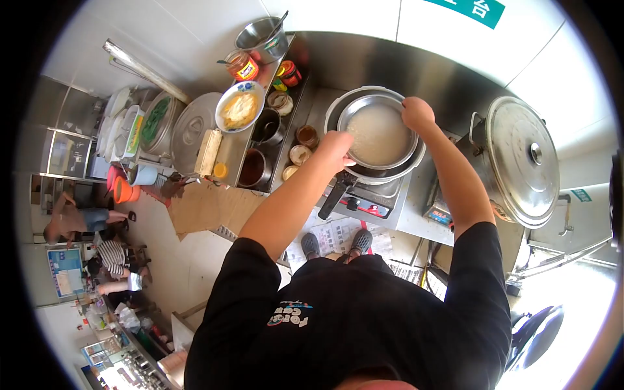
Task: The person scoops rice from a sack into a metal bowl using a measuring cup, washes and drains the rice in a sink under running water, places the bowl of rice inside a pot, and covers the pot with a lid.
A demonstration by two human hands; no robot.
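Note:
Both of my hands are closed on the rim of a round metal basin (374, 97). My left hand (335, 148) grips its near left side, and my right hand (418, 114) its upper right side. Inside the basin is cloudy whitish liquid (380, 136) with what look like pale grains toward the left. The basin sits within or just above a wider metal pot (419, 158); I cannot tell whether they touch. A black handle (337, 196) sticks out from the pot toward me. Beneath the pot is a gas stove (367, 205) with a dark knob.
A big lidded pot (523, 156) stands on the right. Along the left shelf are a bowl of yellowish food (240, 107), a red-labelled jar (242, 65), a metal pail (260, 39) and several seasoning containers. Other people (114, 257) are far off at the left.

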